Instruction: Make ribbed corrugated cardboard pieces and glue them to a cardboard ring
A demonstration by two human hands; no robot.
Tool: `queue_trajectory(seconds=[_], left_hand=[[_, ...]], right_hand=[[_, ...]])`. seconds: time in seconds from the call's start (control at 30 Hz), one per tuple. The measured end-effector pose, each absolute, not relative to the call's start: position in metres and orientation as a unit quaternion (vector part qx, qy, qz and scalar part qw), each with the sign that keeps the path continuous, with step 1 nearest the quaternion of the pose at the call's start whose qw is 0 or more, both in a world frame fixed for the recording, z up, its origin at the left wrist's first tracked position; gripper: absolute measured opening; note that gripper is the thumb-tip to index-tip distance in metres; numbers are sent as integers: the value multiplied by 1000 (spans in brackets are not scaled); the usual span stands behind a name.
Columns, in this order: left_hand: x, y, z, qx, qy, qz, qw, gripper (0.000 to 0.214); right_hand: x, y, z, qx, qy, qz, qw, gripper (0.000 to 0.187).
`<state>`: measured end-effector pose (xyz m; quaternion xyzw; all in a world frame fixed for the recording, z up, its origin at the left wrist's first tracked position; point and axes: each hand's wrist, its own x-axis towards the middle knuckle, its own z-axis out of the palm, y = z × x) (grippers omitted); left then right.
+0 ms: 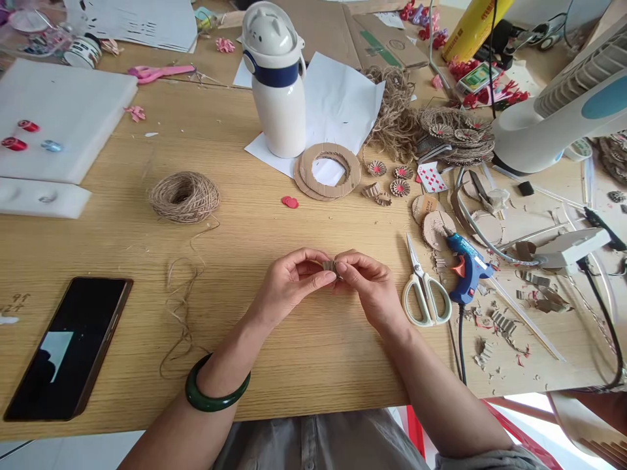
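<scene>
My left hand (289, 282) and my right hand (369, 285) meet over the middle of the wooden table (313, 356). Between their fingertips both pinch a small pleated piece of corrugated cardboard (329, 265). A green bangle (215, 391) sits on my left wrist. Close to my right hand lie white-handled scissors (424, 290) and a blue glue gun (465, 267). Beyond my hands lie a cardboard ring (329, 171) and several small pleated cardboard rosettes (399, 187).
A ball of jute twine (185, 196) and loose strands (181, 307) lie to the left. A black phone (71, 346) rests at the front left. A white flask (277, 81) stands at the back. A white fan (563, 111) and cardboard scraps (509, 326) crowd the right.
</scene>
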<state>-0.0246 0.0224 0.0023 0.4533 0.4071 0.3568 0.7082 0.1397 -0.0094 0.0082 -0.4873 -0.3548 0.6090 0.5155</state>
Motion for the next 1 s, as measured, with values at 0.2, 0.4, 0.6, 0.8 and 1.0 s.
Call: queue_trajectory(seconds=[0.2, 0.4, 0.6, 0.8, 1.0], left_hand=[[-24, 22, 3, 441, 398, 346, 727, 26], [-21, 22, 2, 459, 411, 364, 699, 21], [-21, 22, 2, 453, 425, 363, 695, 25], [-21, 21, 2, 471, 419, 339, 698, 28], [-21, 21, 0, 459, 420, 351, 700, 19]], right_hand=[[138, -7, 2, -479, -294, 620, 548, 18], [135, -7, -1, -472, -291, 616, 560, 19], [135, -7, -1, -473, -310, 602, 565, 17], [135, -8, -1, -482, -349, 583, 554, 18], [136, -10, 4, -485, -371, 609, 507, 23]])
